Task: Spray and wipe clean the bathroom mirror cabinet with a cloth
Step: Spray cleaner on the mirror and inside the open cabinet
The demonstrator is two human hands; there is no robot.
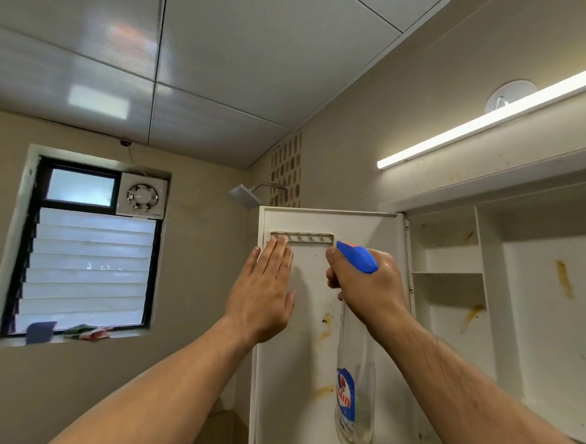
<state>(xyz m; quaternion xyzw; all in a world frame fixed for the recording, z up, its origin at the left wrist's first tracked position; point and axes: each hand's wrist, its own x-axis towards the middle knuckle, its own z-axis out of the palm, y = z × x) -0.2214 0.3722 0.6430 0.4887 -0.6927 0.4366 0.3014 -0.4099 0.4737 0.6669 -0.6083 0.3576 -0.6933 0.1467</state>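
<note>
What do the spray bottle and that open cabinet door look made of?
The cabinet door looks smooth white, probably moulded plastic or painted board, brown-stained; unclear which. The spray bottle seems clear plastic, as that door shows through it; its trigger head is glossy blue plastic.

clear plastic spray bottle (pixel 355 380) (blue cap), glossy ceiling (pixel 227 46).
</note>
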